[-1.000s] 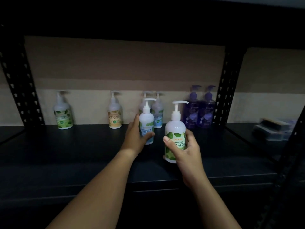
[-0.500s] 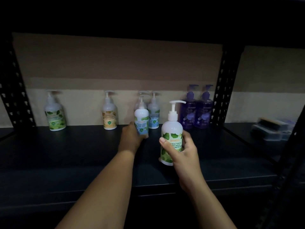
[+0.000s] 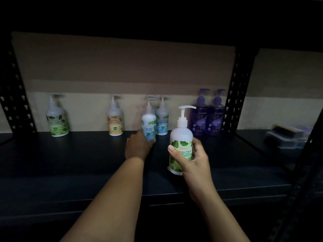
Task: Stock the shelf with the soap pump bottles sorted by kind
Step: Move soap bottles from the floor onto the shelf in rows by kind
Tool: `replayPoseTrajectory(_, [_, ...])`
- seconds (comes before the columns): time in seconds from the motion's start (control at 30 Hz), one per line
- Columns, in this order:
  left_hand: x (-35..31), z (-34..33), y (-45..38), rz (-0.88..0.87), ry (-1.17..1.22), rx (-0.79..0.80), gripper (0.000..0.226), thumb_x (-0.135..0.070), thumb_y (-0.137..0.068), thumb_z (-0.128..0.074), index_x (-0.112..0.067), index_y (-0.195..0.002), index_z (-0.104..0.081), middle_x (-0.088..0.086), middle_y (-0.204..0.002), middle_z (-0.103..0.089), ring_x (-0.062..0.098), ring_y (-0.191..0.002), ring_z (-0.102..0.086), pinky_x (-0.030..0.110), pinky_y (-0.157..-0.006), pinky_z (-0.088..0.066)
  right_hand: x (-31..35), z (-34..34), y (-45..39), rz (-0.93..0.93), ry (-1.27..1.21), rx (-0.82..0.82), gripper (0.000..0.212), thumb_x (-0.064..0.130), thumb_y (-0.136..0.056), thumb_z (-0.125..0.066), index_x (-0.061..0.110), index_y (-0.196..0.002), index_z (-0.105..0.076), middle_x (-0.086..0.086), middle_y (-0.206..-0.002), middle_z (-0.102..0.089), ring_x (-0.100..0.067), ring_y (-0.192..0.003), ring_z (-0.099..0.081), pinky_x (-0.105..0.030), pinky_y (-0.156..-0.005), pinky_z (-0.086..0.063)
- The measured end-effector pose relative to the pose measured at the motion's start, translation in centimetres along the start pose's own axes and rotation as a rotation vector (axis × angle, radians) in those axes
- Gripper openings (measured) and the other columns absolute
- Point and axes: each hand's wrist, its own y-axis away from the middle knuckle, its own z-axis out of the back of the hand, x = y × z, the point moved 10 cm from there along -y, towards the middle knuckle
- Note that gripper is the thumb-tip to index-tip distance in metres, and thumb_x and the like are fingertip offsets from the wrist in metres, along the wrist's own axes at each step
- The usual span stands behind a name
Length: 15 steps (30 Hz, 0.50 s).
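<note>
left hand [image 3: 139,147] holds a white blue-labelled pump bottle [image 3: 149,126] near the dark shelf's [image 3: 70,154] back edge; right hand [image 3: 195,159] grips a white green-leaf-labelled pump bottle [image 3: 180,147] mid-shelf.

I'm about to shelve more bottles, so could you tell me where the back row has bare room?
Bare shelf lies between the green bottle and orange bottle, and across the front. It is crowded from the blue bottles to the purple pair.
</note>
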Motion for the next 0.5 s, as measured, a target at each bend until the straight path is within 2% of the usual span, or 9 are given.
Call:
replayPoseTrajectory(0.1, [-0.03, -0.1, 0.0, -0.002, -0.003, 0.006, 0.056, -0.044, -0.086, -0.077, -0.013, -0.129, -0.059, 0.013, -0.125, -0.07, 0.034, -0.118, -0.065, 0.047, -0.103, -0.05, -0.07, 0.05, 0.0, -0.002, 0.001, 0.004, 0.048, 0.017, -0.083, -0.085, 0.024, -0.125, -0.063, -0.001, -0.103, -0.074, -0.015, -0.089, -0.07, -0.06, -0.078, -0.062])
replayPoseTrajectory(0.2, [-0.05, -0.06, 0.03, -0.005, -0.012, 0.005, 0.057, -0.044, -0.086, -0.077, -0.013, -0.129, -0.059, 0.013, -0.126, -0.07, 0.034, -0.118, -0.064, 0.047, -0.103, -0.05, 0.04, 0.09, 0.02, 0.008, 0.001, 0.003, 0.048, 0.016, -0.083, -0.085, 0.024, -0.125, -0.063, -0.001, -0.103, -0.074, -0.014, -0.089, -0.07, -0.051, -0.075, -0.063])
replayPoseTrajectory(0.37, [-0.14, -0.03, 0.14, -0.003, -0.027, 0.008, 0.058, -0.045, -0.087, -0.076, -0.011, -0.13, -0.057, 0.015, -0.128, -0.068, 0.035, -0.12, -0.063, 0.047, -0.105, -0.049, 0.04, 0.08, 0.05, 0.005, -0.001, 0.002, 0.047, 0.016, -0.083, -0.084, 0.024, -0.124, -0.063, -0.003, -0.104, -0.074, -0.015, -0.088, -0.07, -0.051, -0.072, -0.063])
replayPoseTrajectory(0.5, [-0.17, -0.02, 0.26, 0.001, -0.043, 0.012, 0.059, -0.046, -0.088, -0.075, -0.011, -0.131, -0.056, 0.015, -0.128, -0.068, 0.034, -0.12, -0.063, 0.047, -0.104, -0.049, 0.0, 0.11, 0.02, 0.01, 0.0, -0.001, 0.049, 0.016, -0.082, -0.085, 0.024, -0.125, -0.063, -0.002, -0.104, -0.074, -0.015, -0.089, -0.07, -0.052, -0.077, -0.063])
